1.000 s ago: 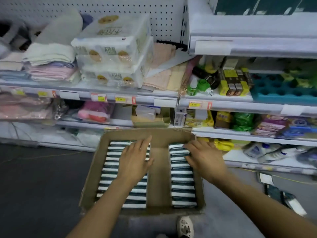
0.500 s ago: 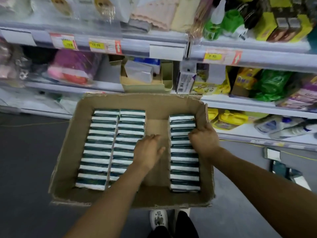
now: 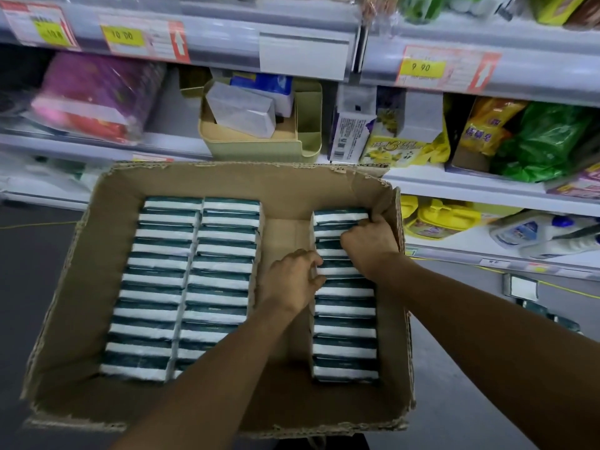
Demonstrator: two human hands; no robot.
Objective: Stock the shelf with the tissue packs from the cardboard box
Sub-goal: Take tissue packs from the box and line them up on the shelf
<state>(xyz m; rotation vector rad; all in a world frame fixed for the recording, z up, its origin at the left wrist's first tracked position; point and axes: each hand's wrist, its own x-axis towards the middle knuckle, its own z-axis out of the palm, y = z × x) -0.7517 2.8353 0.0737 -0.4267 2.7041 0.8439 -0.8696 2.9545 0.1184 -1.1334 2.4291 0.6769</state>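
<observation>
2 bare forearms reach down into 1 open cardboard box [image 3: 97, 319] that fills the near part of the view. The left hand [image 3: 292, 282] sits in the bare middle channel of the box, its fingers curled against the left edge of the right-hand row of tissue packs [image 3: 344, 323]. The right hand [image 3: 368, 243] is curled over the far end of that same row, fingers dug in among the top packs; how many packs either hand actually grips cannot be told.

The packs stand on edge in 3 rows, green and white: 2 rows [image 3: 181, 287] pressed together on the left, about 12 packs showing in each, and 1 row on the right with about 11 showing. A strip of bare cardboard floor lies between the left pair and the right row.

Past the box, a dark floor [image 3: 29, 261] shows at left and grey floor at right. Beyond stands a white shop shelf [image 3: 454, 186] with several tiers. On the tier just behind the box sits 1 pale green bin [image 3: 259, 147] holding 2 boxes, with a pink wrapped bundle [image 3: 94, 95] to its left and yellow and green bags [image 3: 532, 138] to its right. The rail above carries 3 yellow price tags [image 3: 422, 67].
</observation>
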